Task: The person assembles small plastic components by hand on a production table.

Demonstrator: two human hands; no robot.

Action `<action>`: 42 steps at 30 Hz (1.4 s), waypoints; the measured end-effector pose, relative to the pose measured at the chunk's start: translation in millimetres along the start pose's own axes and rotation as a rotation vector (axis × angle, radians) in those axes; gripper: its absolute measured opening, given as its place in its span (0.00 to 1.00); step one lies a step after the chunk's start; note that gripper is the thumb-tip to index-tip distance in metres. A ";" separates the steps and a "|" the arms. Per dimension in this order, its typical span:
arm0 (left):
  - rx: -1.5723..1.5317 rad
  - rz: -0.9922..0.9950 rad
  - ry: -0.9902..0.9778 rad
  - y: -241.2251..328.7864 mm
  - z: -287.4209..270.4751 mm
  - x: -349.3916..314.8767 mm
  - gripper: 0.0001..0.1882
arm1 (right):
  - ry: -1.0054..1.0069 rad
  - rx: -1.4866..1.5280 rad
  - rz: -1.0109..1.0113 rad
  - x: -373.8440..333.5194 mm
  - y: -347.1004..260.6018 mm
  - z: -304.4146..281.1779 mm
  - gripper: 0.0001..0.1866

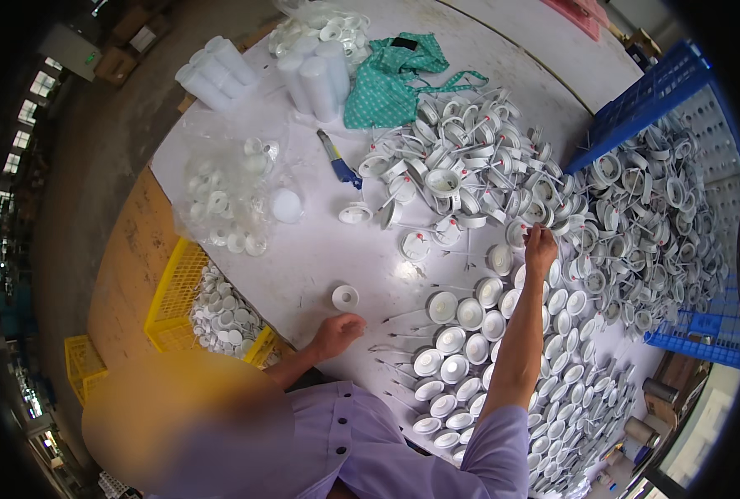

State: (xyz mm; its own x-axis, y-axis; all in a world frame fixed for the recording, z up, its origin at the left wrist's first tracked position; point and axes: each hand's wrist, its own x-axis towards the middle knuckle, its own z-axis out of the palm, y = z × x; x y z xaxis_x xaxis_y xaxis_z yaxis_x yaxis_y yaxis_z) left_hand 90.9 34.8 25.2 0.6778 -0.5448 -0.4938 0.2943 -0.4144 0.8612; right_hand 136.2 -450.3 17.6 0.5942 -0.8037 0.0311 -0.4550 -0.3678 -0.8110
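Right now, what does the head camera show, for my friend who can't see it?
A person's right hand reaches into a heap of white plastic caps with thin tubes on a white table; the left hand rests near a single cap. Neat rows of caps lie alongside.

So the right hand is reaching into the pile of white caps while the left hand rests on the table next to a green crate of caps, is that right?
Not quite: the crate of caps at the table's edge by the left hand is yellow, not green. The head view shows it. The rest holds: the right hand reaches into the pile of white caps, and the left hand rests on the table.
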 end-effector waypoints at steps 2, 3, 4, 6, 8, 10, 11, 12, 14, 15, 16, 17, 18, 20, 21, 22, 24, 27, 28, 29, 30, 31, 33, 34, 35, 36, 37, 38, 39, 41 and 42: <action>-0.037 0.025 -0.034 5.0 2.5 -1.1 0.12 | 0.036 0.065 -0.024 -7.2 -11.8 -4.9 0.16; -0.038 0.029 -0.037 6.6 4.7 -0.9 0.12 | 0.073 0.129 -0.050 -11.7 -19.1 -8.7 0.16; -0.046 0.015 -0.071 8.6 7.4 -0.4 0.12 | 0.100 0.198 -0.075 -18.1 -25.9 -13.1 0.15; -0.056 0.009 -0.113 20.6 14.5 1.8 0.12 | 0.163 0.273 -0.135 -38.6 -42.2 -24.1 0.15; -0.250 -0.050 -0.211 51.9 17.5 1.2 0.15 | 0.197 0.189 -0.175 -73.9 -85.4 -28.3 0.16; -0.320 -0.030 -0.278 77.1 24.3 7.1 0.18 | 0.155 0.111 -0.125 -119.9 -104.0 -31.3 0.16; -0.379 -0.015 -0.358 89.5 30.7 10.6 0.21 | 0.141 0.222 -0.159 -142.1 -91.5 -28.5 0.14; -0.540 -0.067 -0.358 97.2 36.9 13.8 0.24 | 0.106 0.237 -0.138 -173.5 -110.0 -23.7 0.13; -0.705 -0.111 -0.354 109.9 44.1 21.2 0.28 | 0.003 0.186 -0.221 -227.5 -115.8 -15.4 0.12; -0.858 -0.199 -0.406 114.4 43.6 25.5 0.30 | -0.027 0.115 -0.286 -252.7 -128.0 -11.2 0.11; -1.005 -0.287 -0.467 117.3 40.6 25.7 0.33 | -0.060 0.104 -0.438 -274.3 -136.2 -9.8 0.10; -1.009 -0.281 -0.463 115.0 36.3 22.0 0.33 | -0.077 0.116 -0.548 -293.2 -149.4 -8.0 0.09; -1.069 -0.260 -0.488 112.6 32.8 19.7 0.35 | -0.070 0.085 -0.661 -308.6 -150.8 -4.1 0.10; -1.191 -0.223 -0.500 102.4 29.9 13.3 0.39 | -0.088 0.111 -0.791 -331.9 -148.4 3.3 0.15; -1.191 -0.220 -0.507 102.2 26.0 6.6 0.39 | -0.093 0.123 -0.838 -340.2 -149.9 5.3 0.16; -1.225 -0.249 -0.509 102.1 20.8 -1.0 0.39 | -0.091 0.117 -0.841 -346.7 -151.3 5.3 0.16; -1.294 -0.275 -0.512 99.7 12.7 -12.7 0.35 | -0.098 0.118 -0.909 -358.1 -155.6 5.0 0.17; -1.266 -0.197 -0.469 99.8 -1.0 -25.6 0.31 | -0.126 0.063 -0.966 -369.0 -162.4 7.2 0.18; -1.286 -0.159 -0.474 100.7 -6.4 -29.4 0.24 | -0.128 0.059 -0.969 -371.6 -163.6 8.2 0.18; -1.292 -0.156 -0.474 96.9 -9.2 -28.6 0.24 | -0.139 0.034 -0.973 -373.8 -164.5 9.6 0.18; -1.210 -0.105 -0.501 87.7 -13.1 -28.0 0.21 | -0.156 0.013 -0.975 -378.6 -166.1 11.7 0.19; -1.127 -0.054 -0.525 78.7 -17.2 -28.0 0.19 | -0.167 0.016 -0.978 -381.8 -167.8 13.1 0.19; -1.089 0.052 -0.522 74.1 -21.1 -30.7 0.14 | -0.215 -0.078 -0.984 -384.0 -168.9 15.3 0.21; -0.947 0.117 -0.460 77.7 -24.3 -35.2 0.13 | -0.235 -0.060 -1.002 -385.9 -167.6 16.7 0.21; -0.803 0.178 -0.396 79.7 -27.7 -39.7 0.12 | -0.250 -0.018 -0.998 -388.3 -164.1 16.5 0.21; -0.753 0.240 -0.330 78.7 -30.7 -42.1 0.11 | -0.246 -0.012 -0.947 -389.7 -160.0 15.0 0.19; -0.759 0.243 -0.314 71.9 -37.0 -42.6 0.11 | -0.243 -0.006 -0.896 -389.9 -156.4 15.1 0.18; -0.733 0.278 -0.317 61.2 -43.9 -40.2 0.12 | -0.219 0.041 -0.794 -387.6 -153.3 18.7 0.15; -0.706 0.311 -0.326 52.5 -47.3 -38.2 0.14 | -0.201 0.038 -0.689 -381.3 -144.4 23.3 0.11; -0.667 0.344 -0.272 39.8 -54.7 -38.2 0.16 | -0.246 -0.046 -0.472 -365.2 -129.7 35.6 0.10; -0.636 0.316 -0.236 32.4 -59.2 -36.8 0.16 | -0.287 -0.070 -0.402 -356.7 -122.6 45.8 0.11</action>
State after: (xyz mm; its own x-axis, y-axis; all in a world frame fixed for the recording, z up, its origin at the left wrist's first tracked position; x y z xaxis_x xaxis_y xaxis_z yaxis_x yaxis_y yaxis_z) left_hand 115.4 84.6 78.4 0.6530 -0.7397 -0.1624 0.4912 0.2505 0.8342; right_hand 10.4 -97.2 79.2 0.8858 -0.4345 0.1630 -0.1903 -0.6605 -0.7263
